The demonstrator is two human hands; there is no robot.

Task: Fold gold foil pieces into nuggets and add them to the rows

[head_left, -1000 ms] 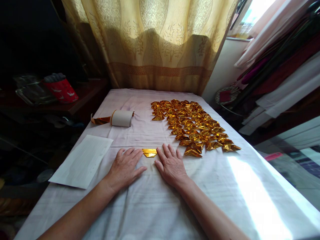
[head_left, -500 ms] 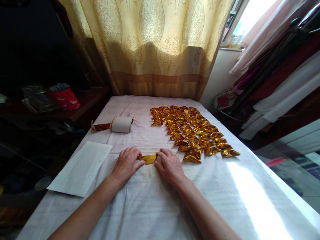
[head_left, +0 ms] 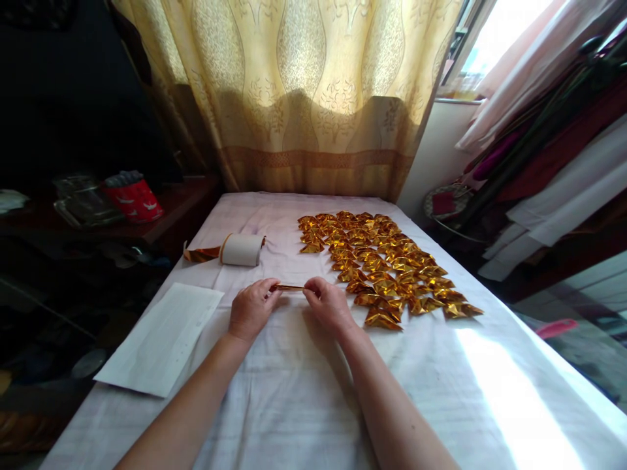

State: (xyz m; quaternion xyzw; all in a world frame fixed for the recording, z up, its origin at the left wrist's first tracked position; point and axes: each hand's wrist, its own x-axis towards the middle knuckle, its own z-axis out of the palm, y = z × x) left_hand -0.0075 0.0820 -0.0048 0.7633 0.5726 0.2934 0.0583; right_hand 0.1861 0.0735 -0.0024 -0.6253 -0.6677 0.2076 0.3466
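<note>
A small folded piece of gold foil paper (head_left: 290, 287) is held just above the white cloth between both hands, seen edge-on as a thin strip. My left hand (head_left: 251, 309) pinches its left end. Its right end is pinched by my right hand (head_left: 327, 304). To the right lie several rows of finished folded gold paper pieces (head_left: 385, 267). A roll of gold foil paper (head_left: 241, 249), white side out with a loose gold tail, lies to the upper left.
A white sheet of paper (head_left: 160, 337) lies at the table's left edge. The white-clothed table (head_left: 304, 391) runs to a beige curtain (head_left: 304, 98). A dark side shelf holds a red container (head_left: 132, 197). Hanging clothes (head_left: 553, 150) stand on the right.
Both hands went from lying flat beside the gold piece to pinching its ends and lifting it off the cloth, turning it edge-on.
</note>
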